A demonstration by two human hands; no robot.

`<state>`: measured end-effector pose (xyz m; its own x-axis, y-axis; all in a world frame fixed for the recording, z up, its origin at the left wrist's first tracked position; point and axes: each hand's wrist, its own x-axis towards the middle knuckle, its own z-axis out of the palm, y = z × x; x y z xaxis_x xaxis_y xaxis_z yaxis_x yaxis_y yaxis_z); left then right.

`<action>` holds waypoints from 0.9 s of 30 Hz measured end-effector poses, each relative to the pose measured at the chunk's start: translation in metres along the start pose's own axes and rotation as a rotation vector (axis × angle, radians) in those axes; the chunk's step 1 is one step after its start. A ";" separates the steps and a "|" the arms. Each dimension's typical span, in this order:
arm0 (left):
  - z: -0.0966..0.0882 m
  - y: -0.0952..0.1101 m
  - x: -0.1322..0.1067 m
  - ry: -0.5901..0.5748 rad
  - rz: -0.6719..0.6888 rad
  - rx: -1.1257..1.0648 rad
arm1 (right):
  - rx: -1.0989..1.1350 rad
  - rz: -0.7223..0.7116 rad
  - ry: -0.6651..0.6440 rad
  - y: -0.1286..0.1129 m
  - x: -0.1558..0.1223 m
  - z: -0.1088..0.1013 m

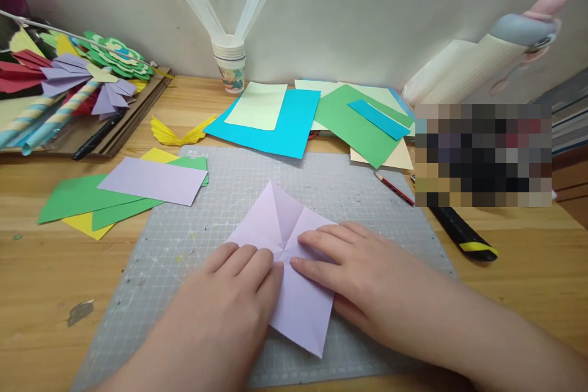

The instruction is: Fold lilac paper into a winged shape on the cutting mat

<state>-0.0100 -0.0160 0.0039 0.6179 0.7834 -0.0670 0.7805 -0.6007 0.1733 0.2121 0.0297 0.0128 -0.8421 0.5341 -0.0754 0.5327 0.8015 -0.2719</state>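
Note:
A lilac paper square (285, 220) lies on the grey cutting mat (229, 196), with corners folded in to its middle. My left hand (234, 294) lies flat on its left part, fingers together and stretched toward the centre. My right hand (353, 269) presses flat on its right flap, fingertips meeting the left ones at the centre. Neither hand grips anything.
Green, yellow and lilac sheets (138, 190) lie left of the mat. Blue and green sheets (285, 116) lie behind it, with a paper cup of strips (229, 61). A red pencil (394, 188) and a black-yellow knife (463, 236) lie at the right. Paper crafts (68, 86) are stacked far left.

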 end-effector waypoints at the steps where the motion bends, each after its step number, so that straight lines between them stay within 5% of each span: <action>1: 0.000 0.000 -0.001 0.023 -0.013 -0.031 | 0.012 0.001 0.008 0.000 0.000 0.000; 12: -0.001 -0.006 0.010 0.056 -0.186 -0.319 | 0.280 0.105 0.067 0.008 0.013 -0.001; 22: 0.008 -0.020 0.022 0.169 -0.439 -0.384 | 0.386 0.395 0.335 0.004 0.022 0.021; 27: 0.010 -0.023 0.027 0.198 -0.471 -0.379 | 0.412 0.328 0.379 0.003 0.021 0.024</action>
<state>-0.0102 0.0171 -0.0118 0.1587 0.9863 -0.0445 0.8540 -0.1145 0.5076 0.1944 0.0371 -0.0125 -0.5126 0.8520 0.1062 0.6174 0.4517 -0.6440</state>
